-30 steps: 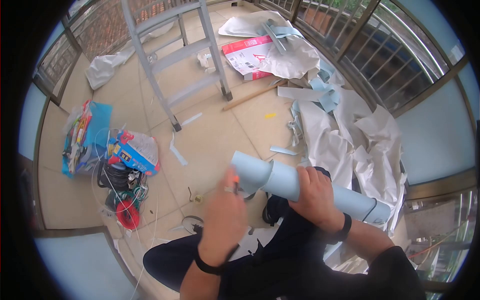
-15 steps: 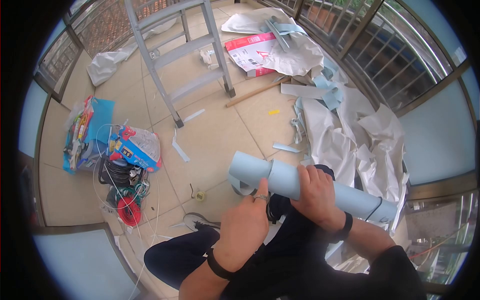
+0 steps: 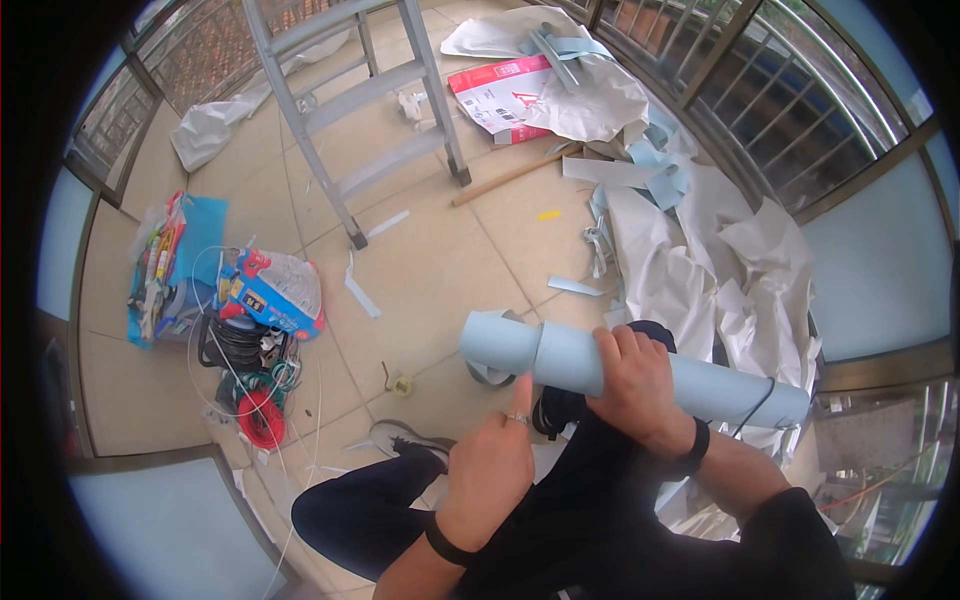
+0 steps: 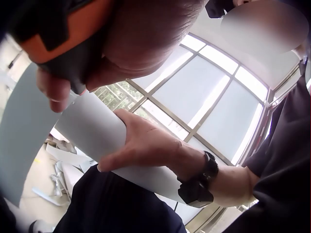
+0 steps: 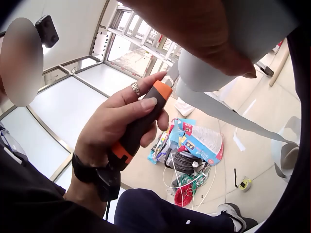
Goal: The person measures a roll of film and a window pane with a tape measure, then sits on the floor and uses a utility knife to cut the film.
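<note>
My right hand [image 3: 635, 385] grips a roll of light-blue sheet [image 3: 715, 390], thumb and fingers wrapped over its middle. The roll lies slantwise across my raised knee. At its left part, a cut edge [image 3: 540, 345] crosses the roll and a loose flap curls underneath. My left hand [image 3: 490, 475] holds a black-and-orange utility knife [image 5: 141, 124], clearest in the right wrist view. Its blade [image 5: 172, 72] is at the sheet, and the index finger stretches along the tool toward the edge. From the head, the hand hides the knife. A dark band [image 3: 757, 405] circles the roll's right end.
Crumpled white backing sheets [image 3: 690, 270] cover the floor at right. A stepladder [image 3: 385, 100] stands ahead, near a red-and-white box [image 3: 500, 95] and a wooden stick [image 3: 510, 182]. Bags [image 3: 275, 295], black cable and a red wire coil [image 3: 262, 420] lie at left.
My left hand has moved right from the roll's left end to the cut edge, then slightly down along it. The roll's left end has dipped a little; my right hand keeps its grip.
</note>
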`<state>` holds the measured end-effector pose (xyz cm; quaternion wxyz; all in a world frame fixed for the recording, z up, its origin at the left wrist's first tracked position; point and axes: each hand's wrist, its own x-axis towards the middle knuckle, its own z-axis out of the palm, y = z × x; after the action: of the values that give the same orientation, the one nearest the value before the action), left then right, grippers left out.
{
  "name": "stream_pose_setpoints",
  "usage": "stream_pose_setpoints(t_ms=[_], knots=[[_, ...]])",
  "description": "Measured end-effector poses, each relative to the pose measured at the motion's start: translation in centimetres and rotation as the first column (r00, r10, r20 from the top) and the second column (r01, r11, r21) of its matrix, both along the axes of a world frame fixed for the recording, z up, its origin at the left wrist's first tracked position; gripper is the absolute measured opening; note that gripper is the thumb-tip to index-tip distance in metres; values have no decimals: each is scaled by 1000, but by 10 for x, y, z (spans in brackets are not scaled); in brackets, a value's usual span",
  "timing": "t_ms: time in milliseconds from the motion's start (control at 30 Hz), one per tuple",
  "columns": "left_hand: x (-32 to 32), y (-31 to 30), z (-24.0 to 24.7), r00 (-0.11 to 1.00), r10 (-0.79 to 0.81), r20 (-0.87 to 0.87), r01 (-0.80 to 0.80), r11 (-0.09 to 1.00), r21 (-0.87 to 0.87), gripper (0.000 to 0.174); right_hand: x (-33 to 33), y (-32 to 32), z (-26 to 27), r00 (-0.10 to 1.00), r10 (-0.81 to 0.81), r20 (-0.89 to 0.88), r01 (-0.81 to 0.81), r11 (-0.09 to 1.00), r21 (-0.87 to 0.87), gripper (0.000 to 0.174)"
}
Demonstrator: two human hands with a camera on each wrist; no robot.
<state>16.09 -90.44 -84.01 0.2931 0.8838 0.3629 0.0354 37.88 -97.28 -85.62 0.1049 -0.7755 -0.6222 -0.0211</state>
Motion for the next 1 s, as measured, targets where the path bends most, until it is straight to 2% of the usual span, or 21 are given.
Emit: stream_pose_setpoints(t_ms=[67, 133, 167, 200, 233, 267, 333, 467, 533, 733, 1000], knots=[[-9, -12, -18, 999, 26, 26, -26, 1000, -8, 65, 5, 3, -3, 1000, -30, 2, 30, 1000, -6, 65], [-25, -27, -52, 974, -145, -172, 111, 975, -191, 60, 8, 3, -2, 999, -45, 4, 45, 999, -9, 65], [-33, -31, -65, 976, -132, -172, 100, 978, -183, 60, 13, 5, 1, 994, -94, -59, 94, 996, -2, 69], [-40, -31, -77, 962, -109, -249, 63, 981, -184, 58, 18, 7, 3, 981, -153, -120, 154, 988, 4, 73], [-48, -31, -79, 939, -101, -328, 36, 979, -201, 57, 16, 6, 5, 979, -165, -123, 166, 986, -4, 73], [-59, -32, -78, 935, -115, -335, 41, 975, -220, 57, 14, 2, 9, 981, -151, -122, 158, 986, 49, 67], [-59, -10, -54, 987, 108, -115, -119, 989, -91, 55, 17, 6, 12, 987, -120, -107, 134, 982, 134, 62], [-49, 4, 4, 990, 134, 33, -135, 991, 1, 56, 12, 1, 6, 989, -105, -101, 117, 986, 119, 59], [-33, 2, 22, 983, 80, 168, -93, 993, 72, 59, 12, 0, 6, 991, -95, -96, 108, 985, 132, 59], [15, 9, 26, 981, -8, 193, -15, 993, 117, 62, 13, -2, 6, 991, -86, -100, 102, 980, 170, 60], [10, 2, 12, 988, -45, 149, 22, 988, 151, 62, 16, -6, 6, 991, -91, -99, 104, 985, 135, 61]])
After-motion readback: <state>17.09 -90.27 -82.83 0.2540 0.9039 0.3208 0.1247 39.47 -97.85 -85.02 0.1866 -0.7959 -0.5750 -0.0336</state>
